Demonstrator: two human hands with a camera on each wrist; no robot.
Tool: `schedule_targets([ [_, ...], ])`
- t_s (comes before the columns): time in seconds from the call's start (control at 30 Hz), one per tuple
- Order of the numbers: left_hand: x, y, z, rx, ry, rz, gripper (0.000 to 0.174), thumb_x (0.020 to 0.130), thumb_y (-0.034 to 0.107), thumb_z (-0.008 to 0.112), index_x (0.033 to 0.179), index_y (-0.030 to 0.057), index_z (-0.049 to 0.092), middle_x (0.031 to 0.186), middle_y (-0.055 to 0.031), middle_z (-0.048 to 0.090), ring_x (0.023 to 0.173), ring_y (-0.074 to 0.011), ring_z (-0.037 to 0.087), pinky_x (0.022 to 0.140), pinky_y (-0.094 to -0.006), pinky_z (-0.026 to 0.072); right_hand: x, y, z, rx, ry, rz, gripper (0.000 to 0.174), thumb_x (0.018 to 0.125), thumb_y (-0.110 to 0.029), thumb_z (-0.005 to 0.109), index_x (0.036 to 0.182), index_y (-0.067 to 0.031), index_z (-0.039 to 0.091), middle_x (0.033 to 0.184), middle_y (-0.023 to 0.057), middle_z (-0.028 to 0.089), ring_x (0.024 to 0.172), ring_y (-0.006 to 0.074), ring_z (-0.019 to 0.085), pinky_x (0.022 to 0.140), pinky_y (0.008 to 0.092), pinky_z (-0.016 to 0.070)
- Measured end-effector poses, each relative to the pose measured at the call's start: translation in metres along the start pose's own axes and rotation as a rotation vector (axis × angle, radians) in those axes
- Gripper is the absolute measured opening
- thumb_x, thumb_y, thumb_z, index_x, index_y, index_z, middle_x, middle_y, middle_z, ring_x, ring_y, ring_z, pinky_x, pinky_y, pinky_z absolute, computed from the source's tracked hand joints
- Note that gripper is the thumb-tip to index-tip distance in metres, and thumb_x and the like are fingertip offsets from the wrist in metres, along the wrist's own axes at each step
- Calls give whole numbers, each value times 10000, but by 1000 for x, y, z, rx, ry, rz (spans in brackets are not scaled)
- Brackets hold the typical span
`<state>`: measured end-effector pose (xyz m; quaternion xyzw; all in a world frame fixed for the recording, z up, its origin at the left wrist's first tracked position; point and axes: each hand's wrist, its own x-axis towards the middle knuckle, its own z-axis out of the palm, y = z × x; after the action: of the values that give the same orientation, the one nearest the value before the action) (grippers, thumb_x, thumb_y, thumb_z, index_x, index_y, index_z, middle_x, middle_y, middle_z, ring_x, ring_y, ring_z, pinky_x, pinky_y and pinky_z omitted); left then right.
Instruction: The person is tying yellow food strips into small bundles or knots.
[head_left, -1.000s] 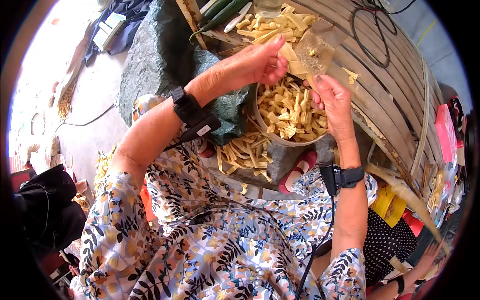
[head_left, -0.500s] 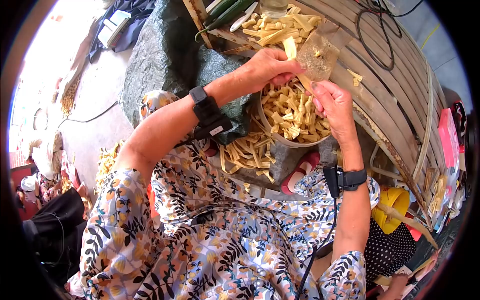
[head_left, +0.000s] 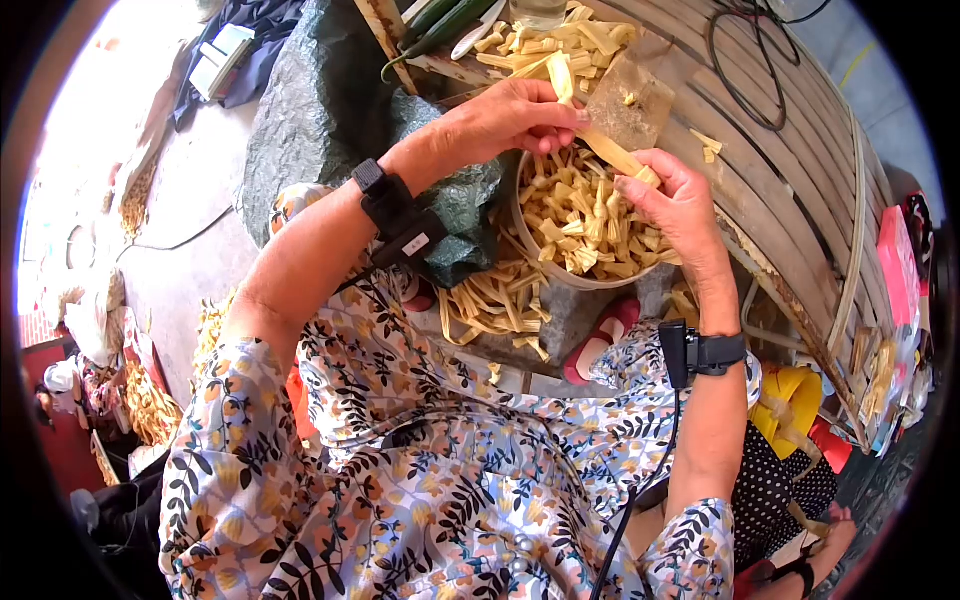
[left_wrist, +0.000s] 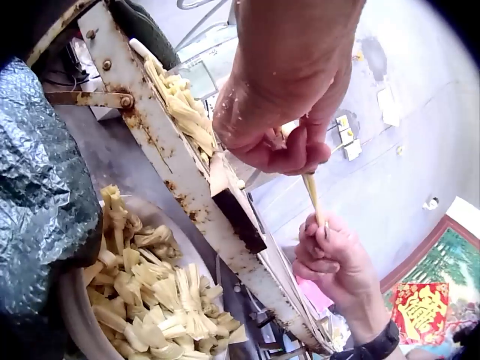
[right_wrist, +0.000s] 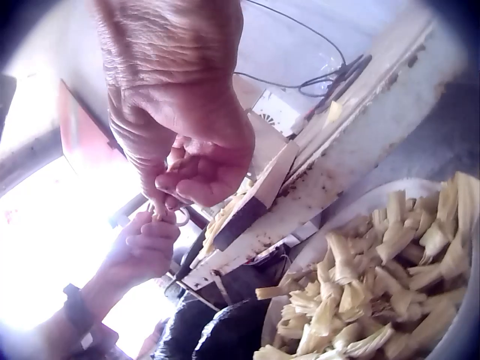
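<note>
Both hands work one pale yellow strip (head_left: 600, 145) above a white bowl (head_left: 519, 238) full of knotted strips (head_left: 585, 218). My left hand (head_left: 568, 113) pinches the strip's upper part, and its free end sticks up past the fingers. My right hand (head_left: 640, 180) pinches the lower end. In the left wrist view the strip (left_wrist: 313, 196) runs from the left hand (left_wrist: 300, 150) down to the right hand (left_wrist: 319, 229). In the right wrist view the right hand (right_wrist: 169, 186) meets the left hand (right_wrist: 154, 225) over the knotted strips (right_wrist: 375, 300).
Loose strips (head_left: 545, 45) lie heaped on a round bamboo tray (head_left: 790, 190), beside green cucumbers (head_left: 440, 25) and a black cable (head_left: 745, 60). More strips (head_left: 490, 300) lie on a slab below the bowl. Dark plastic sheeting (head_left: 320, 110) covers the left. A rusty bar (left_wrist: 180, 172) crosses over the bowl.
The strip has been drawn out between the two hands and its end now stands up above the left fingers. The right hand has shifted slightly down and to the right.
</note>
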<state>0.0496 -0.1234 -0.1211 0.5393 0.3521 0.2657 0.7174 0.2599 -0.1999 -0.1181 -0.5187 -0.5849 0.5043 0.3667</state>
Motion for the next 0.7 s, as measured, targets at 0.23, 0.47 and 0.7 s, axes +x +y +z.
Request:
schedule_targets([
  [0.23,7,-4,-7,-80,48,13,193,800,184,615,672,60,541,620,30,513,485,-17,415,447,-150,310,1,-2,-2,-109,54,-59,179,808,-135,598,921,3,585,692,-44,535,628,18,446,560,184,380],
  [0.47,7,4,-8,-32,-18,28,171,825,185,591,847,16,573,684,15,538,562,-31,475,536,-156,399,3,-2,-5,-196,92,-116,184,790,-107,609,920,18,572,659,-14,498,595,32,440,534,185,376],
  [0.7,12,2,-13,-157,-120,61,277,890,190,495,1082,-7,527,929,-72,606,797,-104,574,763,-225,465,9,-3,-29,185,282,-82,329,775,-64,620,1094,-41,541,919,56,594,739,79,567,566,164,459],
])
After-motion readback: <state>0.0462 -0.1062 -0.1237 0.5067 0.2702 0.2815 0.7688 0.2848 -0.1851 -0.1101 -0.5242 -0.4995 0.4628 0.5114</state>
